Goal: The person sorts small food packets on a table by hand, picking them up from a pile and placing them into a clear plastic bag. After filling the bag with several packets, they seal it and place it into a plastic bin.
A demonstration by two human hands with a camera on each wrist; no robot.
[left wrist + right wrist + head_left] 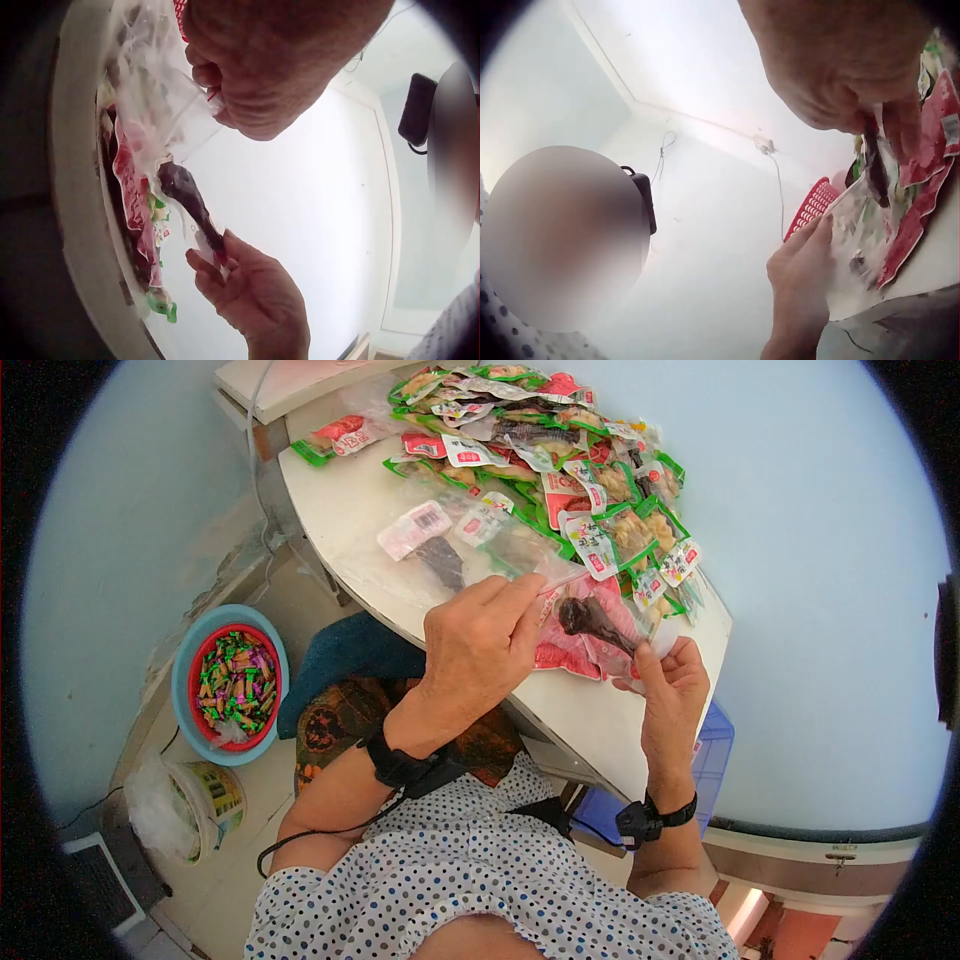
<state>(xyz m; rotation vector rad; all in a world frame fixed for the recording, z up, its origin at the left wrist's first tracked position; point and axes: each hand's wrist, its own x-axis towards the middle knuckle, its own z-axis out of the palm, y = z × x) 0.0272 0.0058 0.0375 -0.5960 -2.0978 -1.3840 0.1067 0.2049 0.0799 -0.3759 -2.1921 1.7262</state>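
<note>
The left hand (480,645) pinches the edge of a clear plastic bag (525,550) that spreads leftward over the table. Between finger and thumb, the right hand (675,695) holds the thin end of a dark drumstick-shaped piece (590,622) in clear wrapping. That piece lies between the two hands, over a pink-red package (565,658). Inside or under the clear bag shows another dark piece (440,562) with a pale label; which of these, I cannot tell. In the left wrist view the dark piece (187,196) slants down to the right hand's fingertips (223,259).
Many green-edged and red packets (530,435) are heaped at the table's far side. Left of the table, on the floor, a blue basin (183,695) holds a red one with small wrapped items, near a bucket (215,800). A blue crate (715,750) stands below the right edge.
</note>
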